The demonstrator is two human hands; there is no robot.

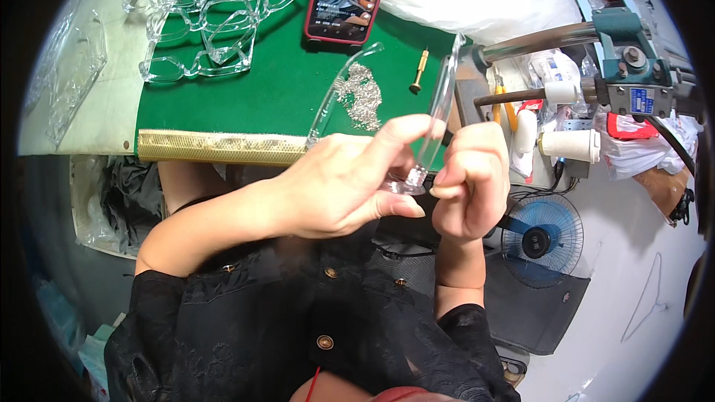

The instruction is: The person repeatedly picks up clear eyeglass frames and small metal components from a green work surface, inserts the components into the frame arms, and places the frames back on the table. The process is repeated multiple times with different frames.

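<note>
A clear plastic eyeglass frame (445,85) is held over the table's front edge, its temples pointing away from me. My left hand (331,186) is closed on it, thumb and fingers gripping the front near the right hinge. Beside that hinge, my right hand (473,182) is curled, fingertips near the frame. A small dark piece shows between the hands, but what the right fingers hold is hidden. Beyond my left hand lies a pile of tiny silvery screws (360,98) on the green mat (283,97). A small brass-coloured screwdriver (420,72) lies right of the pile.
Several clear eyeglass frames (201,41) are heaped at the far left. A red-cased phone (307,30) with a lit screen stands at the back. On the right are a metal bench machine (633,59), a white cup (570,145) and a blue fan (542,234). Gold trim (223,147) edges the table.
</note>
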